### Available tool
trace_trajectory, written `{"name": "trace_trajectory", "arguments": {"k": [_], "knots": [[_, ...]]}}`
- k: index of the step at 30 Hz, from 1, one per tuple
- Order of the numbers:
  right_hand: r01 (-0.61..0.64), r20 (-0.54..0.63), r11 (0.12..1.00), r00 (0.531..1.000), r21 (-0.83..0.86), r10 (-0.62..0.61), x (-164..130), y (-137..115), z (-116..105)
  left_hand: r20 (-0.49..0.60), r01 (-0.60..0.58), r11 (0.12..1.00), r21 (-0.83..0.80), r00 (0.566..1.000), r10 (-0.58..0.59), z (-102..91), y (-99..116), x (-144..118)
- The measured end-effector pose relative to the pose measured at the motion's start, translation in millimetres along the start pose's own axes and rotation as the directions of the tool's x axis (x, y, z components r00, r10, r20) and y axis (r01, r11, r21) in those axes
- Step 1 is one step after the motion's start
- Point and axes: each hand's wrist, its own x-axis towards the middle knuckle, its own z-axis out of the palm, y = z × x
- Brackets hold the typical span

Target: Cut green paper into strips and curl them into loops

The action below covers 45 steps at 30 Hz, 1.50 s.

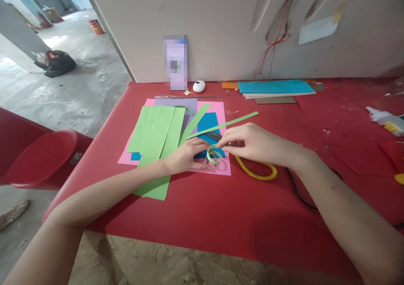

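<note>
A thin light-green paper strip (213, 157) is curled into loops above the pink sheet. My right hand (241, 141) pinches its upper end between thumb and fingertips. My left hand (189, 153) rests on the papers, its thumb apart from its fingers and its thumb tip close to the loops; whether it touches them is hard to tell. Under and beside my hands lie scissors with a yellow handle (259, 173), their blades partly covered. Straight green strips (233, 122) cross the blue paper (208, 123). Wide green paper sheets (158, 137) lie left of my left hand.
Beneath everything is a pink sheet (225, 167) on the red table (221, 217). A phone (175, 64) leans on the wall beside a white rounded case (199, 86). Blue paper pieces (274, 87) lie at the back, a glue bottle (386, 118) at right, a dark cord (298, 188) nearer.
</note>
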Motion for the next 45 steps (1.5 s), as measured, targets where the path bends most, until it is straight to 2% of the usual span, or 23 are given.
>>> {"name": "trace_trajectory", "arguments": {"k": [7, 12, 18, 22, 29, 34, 40, 45], "knots": [[-0.01, 0.099, 0.999, 0.995, -0.049, 0.015, -1.9, -2.2, -3.2, 0.013, 0.072, 0.995, -0.072, 0.997, -0.071, -1.1, 3.2, 0.2], [0.028, 0.044, 0.999, 0.999, -0.044, -0.026, -0.5, -1.9, 0.9, 0.004, 0.109, 0.989, -0.099, 0.994, -0.109, -0.1, 2.4, -1.4], [0.061, -0.005, 0.996, 0.998, -0.068, -0.062, -0.3, -3.4, 1.6, 0.049, 0.15, 0.981, -0.126, 0.988, -0.145, -1.9, 4.8, 0.0], [0.07, -0.019, 0.995, 0.997, -0.076, -0.072, -0.8, -6.0, 0.3, 0.063, 0.143, 0.985, -0.102, 0.989, -0.137, -2.0, 6.3, 2.3], [0.072, -0.04, 0.994, 0.996, -0.084, -0.076, -4.7, -12.2, -4.3, 0.059, 0.003, 0.998, -0.055, 0.998, 0.0, -2.9, 6.1, 3.9], [0.07, -0.035, 0.995, 0.997, -0.075, -0.073, -5.5, -9.9, -2.8, 0.068, 0.032, 0.998, -0.055, 0.997, -0.029, -3.8, 5.7, 3.3], [0.01, -0.006, 0.998, 1.0, -0.068, -0.011, -5.4, -9.2, 0.7, 0.103, 0.064, 0.997, -0.054, 0.993, -0.058, -4.6, 6.1, 2.6], [0.06, -0.001, 0.991, 0.998, -0.121, -0.061, -4.2, -10.8, 0.9, 0.098, 0.066, 0.997, -0.042, 0.993, -0.062, -3.6, 5.4, 2.4]]}}
